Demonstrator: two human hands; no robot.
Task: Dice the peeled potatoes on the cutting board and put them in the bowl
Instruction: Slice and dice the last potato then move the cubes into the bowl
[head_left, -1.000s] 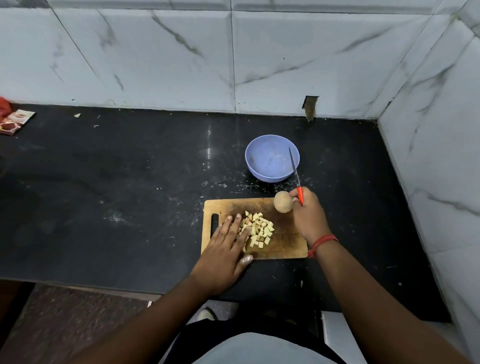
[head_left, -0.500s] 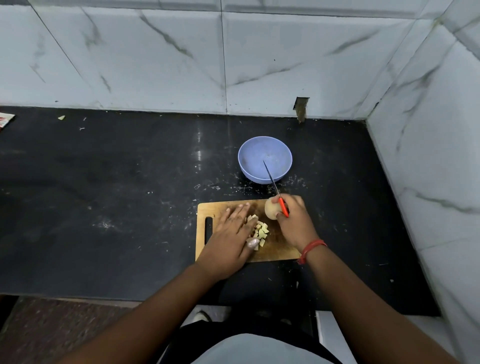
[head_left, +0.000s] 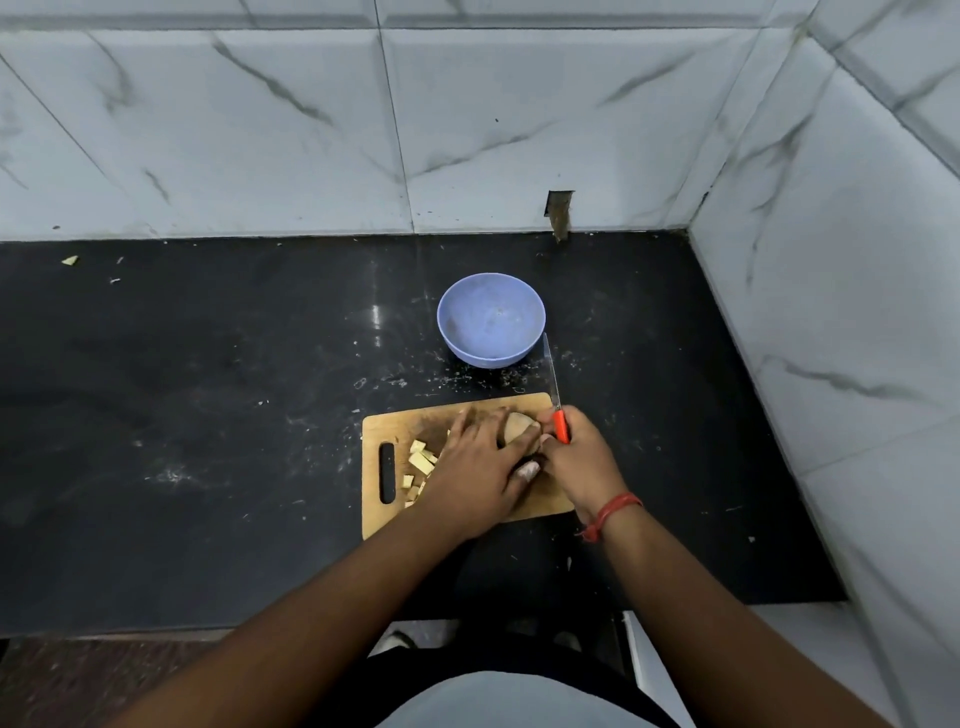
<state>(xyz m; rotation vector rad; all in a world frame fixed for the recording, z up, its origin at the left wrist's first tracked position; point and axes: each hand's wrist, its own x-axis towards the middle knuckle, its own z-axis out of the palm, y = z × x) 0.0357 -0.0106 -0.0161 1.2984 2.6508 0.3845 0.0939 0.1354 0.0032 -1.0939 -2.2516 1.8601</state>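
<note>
A wooden cutting board (head_left: 395, 426) lies on the black counter. A peeled potato (head_left: 518, 427) sits at the board's far right part. My left hand (head_left: 480, 467) lies over the board and its fingers wrap round the potato. My right hand (head_left: 579, 460) grips a knife (head_left: 555, 389) by its orange handle; the blade points away toward the bowl. Several potato dice (head_left: 420, 465) lie on the board left of my left hand, partly hidden under it. The blue bowl (head_left: 491, 325) stands empty just beyond the board.
The black counter (head_left: 208, 415) runs far to the left, with small scraps (head_left: 70, 260) near the back wall. Marble-tiled walls close the back and the right side (head_left: 831, 312). The counter's front edge is near my body.
My left hand moved right from the dice onto the potato. My right hand brought potato and knife down to the board; the dice now show to the left of my left hand.
</note>
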